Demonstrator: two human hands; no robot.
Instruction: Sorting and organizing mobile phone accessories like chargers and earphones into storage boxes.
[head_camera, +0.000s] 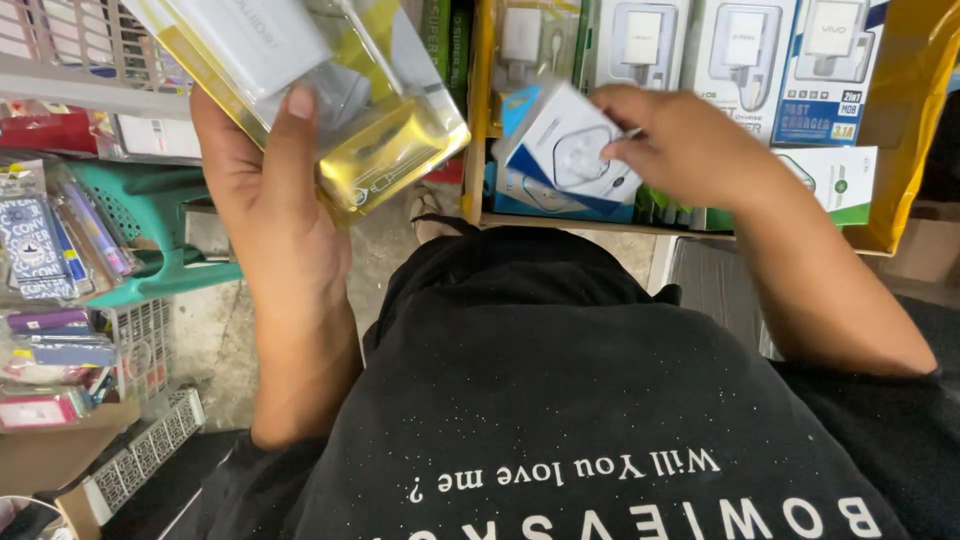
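One camera sits on the person's head and looks steeply down over the chest, close to both hands. The left hand (265, 215) fills the upper left; the right hand (680, 145) the upper right, with the floor (215, 340) below the left one.

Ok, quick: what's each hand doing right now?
Left hand: closed on a clear yellow-edged package, thumb across its front.
Right hand: gripping a small blue-and-white charger box over the cardboard tray.
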